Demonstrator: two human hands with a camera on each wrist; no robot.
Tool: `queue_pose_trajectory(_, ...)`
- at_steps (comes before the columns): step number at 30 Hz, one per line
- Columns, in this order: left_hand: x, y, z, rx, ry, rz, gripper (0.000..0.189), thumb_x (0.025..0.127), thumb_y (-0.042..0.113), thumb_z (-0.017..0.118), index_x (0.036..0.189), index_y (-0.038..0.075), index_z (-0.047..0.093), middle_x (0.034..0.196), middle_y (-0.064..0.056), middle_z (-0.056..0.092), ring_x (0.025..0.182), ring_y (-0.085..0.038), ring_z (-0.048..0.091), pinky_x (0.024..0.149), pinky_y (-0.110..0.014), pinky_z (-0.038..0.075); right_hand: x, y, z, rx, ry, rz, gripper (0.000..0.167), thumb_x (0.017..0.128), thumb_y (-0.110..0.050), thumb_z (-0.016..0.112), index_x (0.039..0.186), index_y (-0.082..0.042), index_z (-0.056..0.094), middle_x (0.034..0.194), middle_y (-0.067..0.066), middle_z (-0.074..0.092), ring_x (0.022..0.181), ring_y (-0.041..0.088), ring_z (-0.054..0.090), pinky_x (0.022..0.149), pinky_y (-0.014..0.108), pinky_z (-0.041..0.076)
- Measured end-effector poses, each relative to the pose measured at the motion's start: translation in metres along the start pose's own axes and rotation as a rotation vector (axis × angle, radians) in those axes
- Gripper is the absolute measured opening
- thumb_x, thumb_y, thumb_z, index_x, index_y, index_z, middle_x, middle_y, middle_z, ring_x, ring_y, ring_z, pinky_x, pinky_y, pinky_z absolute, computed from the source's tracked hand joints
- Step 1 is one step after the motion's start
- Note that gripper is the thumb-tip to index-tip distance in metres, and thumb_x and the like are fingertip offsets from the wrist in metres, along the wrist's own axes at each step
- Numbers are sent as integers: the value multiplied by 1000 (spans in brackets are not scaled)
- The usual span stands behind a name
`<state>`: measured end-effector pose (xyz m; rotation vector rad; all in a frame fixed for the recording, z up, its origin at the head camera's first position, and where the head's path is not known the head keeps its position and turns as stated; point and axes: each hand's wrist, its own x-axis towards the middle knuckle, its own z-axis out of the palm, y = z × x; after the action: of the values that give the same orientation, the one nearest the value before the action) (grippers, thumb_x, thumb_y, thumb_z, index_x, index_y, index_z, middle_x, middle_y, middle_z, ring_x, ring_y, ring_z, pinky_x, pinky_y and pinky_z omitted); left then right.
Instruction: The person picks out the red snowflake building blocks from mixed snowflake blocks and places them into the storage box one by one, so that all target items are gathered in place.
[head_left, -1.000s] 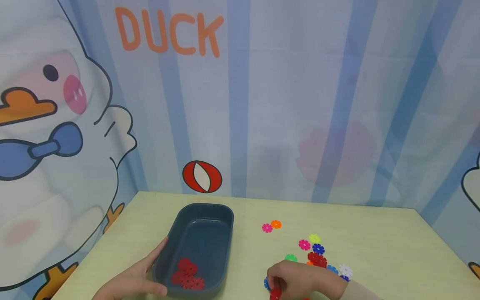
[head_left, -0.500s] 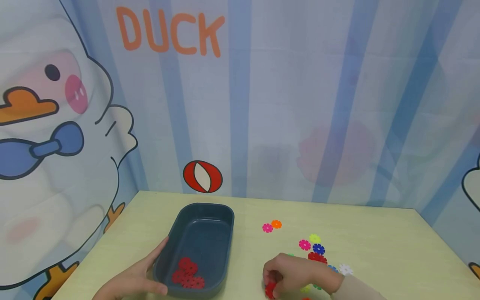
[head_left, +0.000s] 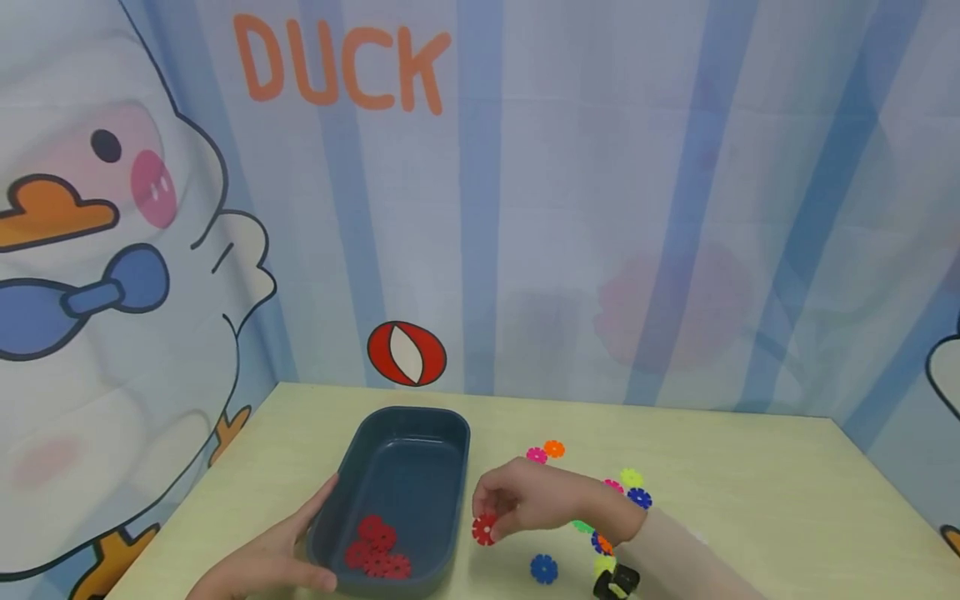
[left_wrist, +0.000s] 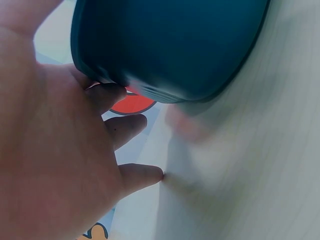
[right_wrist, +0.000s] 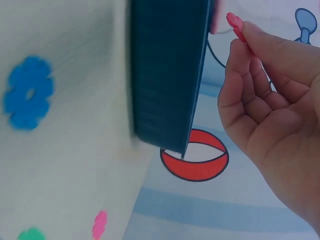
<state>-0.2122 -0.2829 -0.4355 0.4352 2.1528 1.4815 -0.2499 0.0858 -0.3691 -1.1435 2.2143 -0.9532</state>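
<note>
In the head view, my right hand [head_left: 532,500] pinches a red plastic snowflake disc [head_left: 484,528] between thumb and fingertips, beside the right wall of a dark blue-grey tray [head_left: 460,500]. The right wrist view shows the pinched disc [right_wrist: 235,25] edge-on at the fingertips. Several red snowflake discs [head_left: 377,550] lie in the near end of the tray. My left hand [head_left: 262,558] rests against the tray's near left corner, its thumb along the front and its index finger along the left wall. In the left wrist view, its other fingers [left_wrist: 142,175] extend loosely below the tray.
A blue disc [head_left: 543,569] lies on the table right of the tray. Pink [head_left: 536,455] and orange [head_left: 554,449] discs lie farther back. More mixed discs are partly hidden behind the right forearm. A small black device [head_left: 617,581] shows beside that forearm. A printed curtain [head_left: 555,208] hangs behind.
My right hand has lifted a red disc from the near right of the table and moved left and away from me, close to the tray. The left hand and tray have stayed put.
</note>
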Motion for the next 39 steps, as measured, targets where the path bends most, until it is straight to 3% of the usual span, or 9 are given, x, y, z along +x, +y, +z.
queue_pose_trajectory(6,1,-1,0,-24,-13,-5,115,83,40,75,155,16,-11,159,-20,-12,142,-48,-9,108,-71,8,31,-10,0,16,32,-31,16,85,0,71,100,-4,66,86,5,66,71,2,55,70,18,50)
queue_pose_trajectory(24,2,0,2,-90,-24,-22,113,84,37,75,155,19,-11,160,-18,-13,143,-46,-5,109,-69,11,102,-6,14,33,104,63,18,84,2,71,98,-9,71,86,-1,67,76,5,58,69,20,50)
queue_pose_trajectory(30,0,0,1,-56,-21,-13,115,83,38,76,155,19,-12,160,-18,-15,142,-48,-8,107,-72,6,118,-5,26,-14,79,86,21,81,5,72,96,-9,72,82,-6,66,75,2,58,70,19,49)
queue_pose_trajectory(39,0,0,1,-35,-6,-35,112,84,42,74,156,20,-10,161,-16,-12,144,-46,-5,108,-71,13,128,0,33,12,-14,130,21,81,10,67,93,-7,70,75,0,64,68,7,56,63,20,48)
